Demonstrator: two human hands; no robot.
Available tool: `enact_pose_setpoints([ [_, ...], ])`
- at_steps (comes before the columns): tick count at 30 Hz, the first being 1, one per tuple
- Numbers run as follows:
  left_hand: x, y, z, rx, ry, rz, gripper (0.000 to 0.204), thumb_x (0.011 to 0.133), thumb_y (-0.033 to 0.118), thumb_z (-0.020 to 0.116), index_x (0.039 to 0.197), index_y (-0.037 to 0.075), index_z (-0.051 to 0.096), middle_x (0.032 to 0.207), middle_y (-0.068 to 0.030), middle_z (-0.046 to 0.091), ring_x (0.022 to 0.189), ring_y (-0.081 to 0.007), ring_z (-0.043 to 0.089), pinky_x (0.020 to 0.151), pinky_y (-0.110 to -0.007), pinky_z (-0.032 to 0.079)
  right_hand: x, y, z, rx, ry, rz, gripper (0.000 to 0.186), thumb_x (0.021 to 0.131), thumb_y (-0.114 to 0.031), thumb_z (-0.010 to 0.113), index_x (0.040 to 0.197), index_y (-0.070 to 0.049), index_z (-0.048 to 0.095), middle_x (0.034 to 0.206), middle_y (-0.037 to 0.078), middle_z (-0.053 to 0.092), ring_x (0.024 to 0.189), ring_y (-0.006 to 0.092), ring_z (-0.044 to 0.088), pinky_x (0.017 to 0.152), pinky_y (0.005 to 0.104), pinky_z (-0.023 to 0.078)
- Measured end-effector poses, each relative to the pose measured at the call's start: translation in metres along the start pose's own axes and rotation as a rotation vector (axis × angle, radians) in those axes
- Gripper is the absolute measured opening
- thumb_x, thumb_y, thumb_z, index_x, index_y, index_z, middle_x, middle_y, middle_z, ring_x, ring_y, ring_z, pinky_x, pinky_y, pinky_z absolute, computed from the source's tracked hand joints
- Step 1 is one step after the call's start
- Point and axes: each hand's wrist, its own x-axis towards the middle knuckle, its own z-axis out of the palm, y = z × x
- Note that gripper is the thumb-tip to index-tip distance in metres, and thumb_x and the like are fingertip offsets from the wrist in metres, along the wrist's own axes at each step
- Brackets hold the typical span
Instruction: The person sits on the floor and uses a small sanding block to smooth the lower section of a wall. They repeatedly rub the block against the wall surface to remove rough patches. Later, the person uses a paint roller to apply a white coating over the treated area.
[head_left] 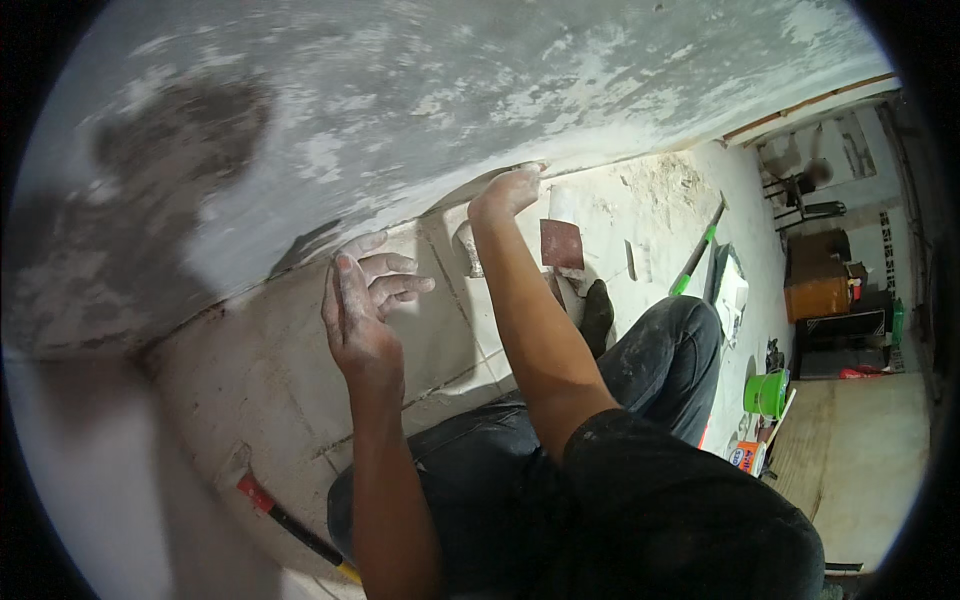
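My left hand point(372, 305) is raised beside the foot of the wall, dusted white, its fingers spread and nothing held in them. Farther right, my right hand point(508, 192) reaches to the low part of the grey wall point(430, 90), which is patched with white. Most of its fingers are hidden by the back of the hand, so whether anything is under them cannot be made out. A reddish-brown square that looks like sandpaper point(561, 243) lies on the tiled floor point(455, 340) near my right forearm.
A red, black and yellow handled tool point(300, 530) lies at lower left. Right of my knee are a long green-handled tool point(697, 255), a green bucket point(766, 394) and an orange-and-white tub point(747, 457). Furniture including an orange-brown cabinet point(815, 298) stands farther off. Dust and debris point(665, 185) line the wall.
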Motion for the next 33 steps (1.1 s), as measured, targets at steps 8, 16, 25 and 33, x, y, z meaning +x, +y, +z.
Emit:
enact_pose_setpoints([
  [8,0.032,-0.026,-0.045,-0.125,0.301,0.164,0.046,0.108,0.043,0.038,0.113,0.003,0.061,0.083,-0.0043,0.061,0.073,-0.0159,0.059,0.067,-0.029,0.046,-0.219,-0.099,-0.120,-0.100,-1.071,0.038,0.029,0.106,-0.017,0.043,0.114,0.007,0.057,0.110,0.015,0.063,0.105,0.0192,0.058,0.092,0.0311,0.046],
  [16,0.013,-0.009,-0.022,0.256,-0.097,0.229,0.025,0.097,0.023,0.066,0.109,0.001,0.064,0.105,-0.0055,0.066,0.098,-0.0117,0.060,0.087,-0.027,0.047,-0.158,-0.114,-0.152,-0.143,-0.935,0.451,0.030,0.105,-0.025,0.052,0.120,-0.001,0.060,0.106,0.007,0.067,0.094,0.0155,0.065,0.086,0.0337,0.056],
  [25,-0.009,-0.038,0.014,0.616,-0.231,0.266,0.033,0.096,0.022,0.067,0.073,-0.002,0.067,0.058,-0.0043,0.059,0.056,-0.0098,0.055,0.053,-0.031,0.044,-0.128,-0.174,-0.171,-0.170,-1.123,0.457,0.027,0.105,-0.021,0.053,0.107,0.004,0.063,0.089,0.006,0.069,0.080,0.0122,0.067,0.067,0.0305,0.059],
  [33,-0.041,-0.022,0.033,0.328,-0.281,0.070,0.014,0.092,0.006,0.070,0.102,-0.004,0.068,0.078,-0.0058,0.069,0.066,-0.0123,0.065,0.060,-0.026,0.054,-0.095,-0.171,-0.188,-0.343,-1.112,0.388,0.025,0.099,-0.021,0.063,0.106,0.003,0.056,0.072,0.007,0.064,0.056,0.0116,0.062,0.052,0.0233,0.051],
])
